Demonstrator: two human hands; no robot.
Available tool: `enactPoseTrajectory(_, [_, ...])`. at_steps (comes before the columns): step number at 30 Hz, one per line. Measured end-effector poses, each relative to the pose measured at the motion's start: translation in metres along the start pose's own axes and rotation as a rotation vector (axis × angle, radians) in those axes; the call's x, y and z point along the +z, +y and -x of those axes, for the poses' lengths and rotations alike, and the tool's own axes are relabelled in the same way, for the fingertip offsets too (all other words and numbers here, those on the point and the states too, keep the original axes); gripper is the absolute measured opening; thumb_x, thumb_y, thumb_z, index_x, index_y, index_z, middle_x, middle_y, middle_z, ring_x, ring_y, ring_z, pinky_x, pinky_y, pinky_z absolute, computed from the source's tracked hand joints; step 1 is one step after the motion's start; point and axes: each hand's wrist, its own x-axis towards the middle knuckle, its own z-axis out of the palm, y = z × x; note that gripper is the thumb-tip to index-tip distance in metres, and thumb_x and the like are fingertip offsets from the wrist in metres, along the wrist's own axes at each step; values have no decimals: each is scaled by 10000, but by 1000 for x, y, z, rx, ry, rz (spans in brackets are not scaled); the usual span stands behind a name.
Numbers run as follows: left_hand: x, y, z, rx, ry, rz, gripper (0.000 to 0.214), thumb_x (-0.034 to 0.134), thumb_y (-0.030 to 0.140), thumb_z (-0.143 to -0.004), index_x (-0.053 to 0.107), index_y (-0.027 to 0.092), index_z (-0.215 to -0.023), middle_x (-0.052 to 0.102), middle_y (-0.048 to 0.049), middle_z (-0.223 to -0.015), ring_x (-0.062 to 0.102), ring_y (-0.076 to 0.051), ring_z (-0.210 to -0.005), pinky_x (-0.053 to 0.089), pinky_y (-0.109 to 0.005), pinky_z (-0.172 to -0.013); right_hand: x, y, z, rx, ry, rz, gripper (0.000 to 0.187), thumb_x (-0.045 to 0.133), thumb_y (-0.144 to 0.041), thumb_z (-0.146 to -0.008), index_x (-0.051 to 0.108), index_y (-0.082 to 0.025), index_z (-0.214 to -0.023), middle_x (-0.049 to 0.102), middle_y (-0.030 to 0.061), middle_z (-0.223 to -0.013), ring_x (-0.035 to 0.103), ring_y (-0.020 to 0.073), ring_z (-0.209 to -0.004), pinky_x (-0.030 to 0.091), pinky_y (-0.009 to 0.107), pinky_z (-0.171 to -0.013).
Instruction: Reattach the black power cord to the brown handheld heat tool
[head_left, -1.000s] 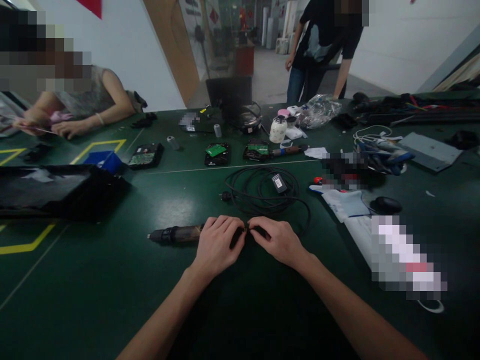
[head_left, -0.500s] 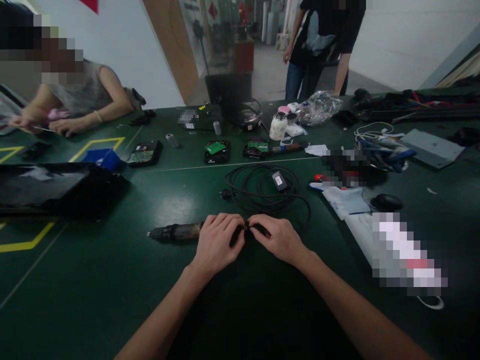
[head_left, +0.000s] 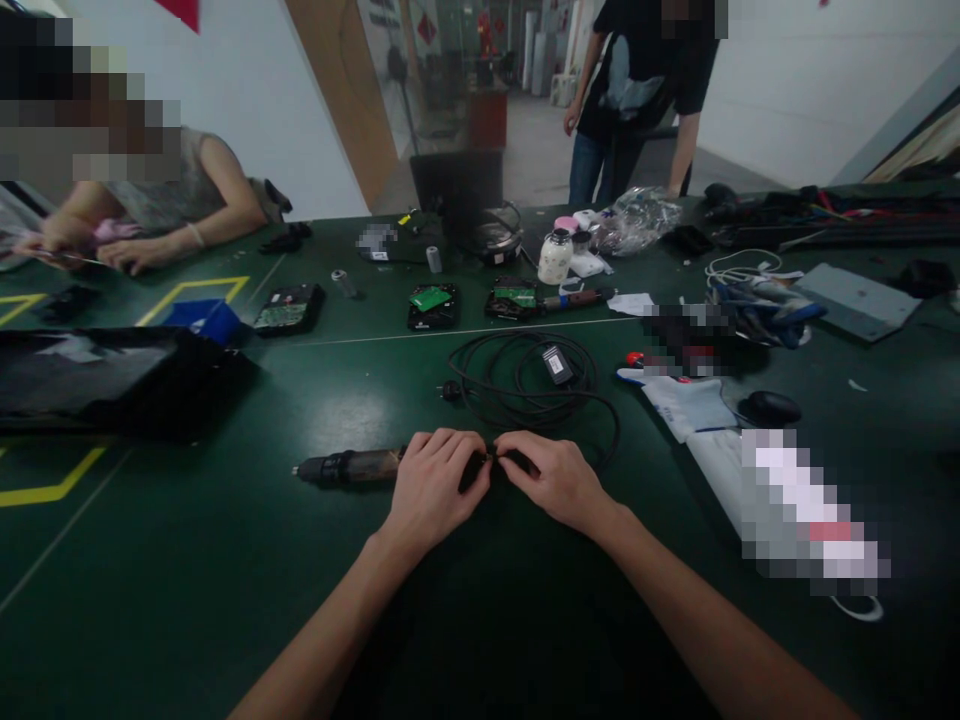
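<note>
Screwdriver (head_left: pixel 356 466), a thick powered one, lay on its side on the green table (head_left: pixel 225 560), its tip pointing left and its rear part under the left hand (head_left: pixel 444 482). That hand's fingers were closed over the rear part, with the thumb bent in toward its end. Just beside it, the right hand (head_left: pixel 553 478) had its thumb and fingers pinched almost together on a small dark piece between the two hands. This looked like the end of the cable (head_left: pixel 525 418), but it was too small and too covered to tell whether it was joined to the screwdriver.

The cable lay in loose coils just beyond the hands, with a plug (head_left: pixel 451 391) at their left edge and a small black box (head_left: pixel 557 365) with a white label among them. One stretch curved around on the right and down behind the right hand. Farther back stood a white bottle (head_left: pixel 556 257), and to the left was a blue bin (head_left: pixel 210 318).
</note>
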Motion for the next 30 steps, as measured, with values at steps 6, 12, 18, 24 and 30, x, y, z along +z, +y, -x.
enactPoseTrajectory(6, [0, -1, 0, 10, 3, 9, 136, 583, 282, -993, 652, 256, -1107, 758, -32, -1142, 661, -244, -1057, 428, -444, -878, 1, 1, 0, -8, 12, -4, 182, 566, -227, -1031, 666, -266, -1177, 749, 35, -1203, 726, 209, -1062, 561, 320, -899])
enactPoseTrajectory(12, [0, -1, 0, -1, -5, 10, 140, 593, 291, -988, 647, 251, -1111, 754, -28, -1154, 660, -241, -1068, 422, -447, -881, 1, 0, 0, -3, 6, 4, 173, 573, -225, -1029, 662, -262, -1173, 748, 34, -1199, 726, 207, -1056, 556, 311, -890])
enactPoseTrajectory(18, [1, -1, 0, -3, -9, 9, 119, 583, 290, -1001, 644, 251, -1095, 753, -10, -1131, 663, -232, -1063, 418, -441, -874, 1, 1, 0, -6, -5, -3, 176, 577, -221, -1027, 657, -255, -1180, 744, 35, -1218, 723, 206, -1074, 554, 309, -897])
enactPoseTrajectory(24, [-1, -1, 0, -3, -8, 21, 135, 592, 285, -992, 642, 254, -1113, 751, -17, -1155, 660, -236, -1071, 415, -444, -878, 1, 1, 1, -10, 11, 8, 185, 578, -224, -1028, 660, -264, -1189, 750, 32, -1203, 727, 211, -1061, 558, 316, -883])
enactPoseTrajectory(30, [1, -2, 0, -4, -1, 8, 126, 598, 303, -992, 640, 255, -1100, 756, -31, -1153, 666, -248, -1066, 424, -446, -873, 1, 0, 0, -5, 18, 12, 173, 581, -227, -1024, 666, -266, -1169, 752, 23, -1210, 738, 191, -971, 554, 300, -818])
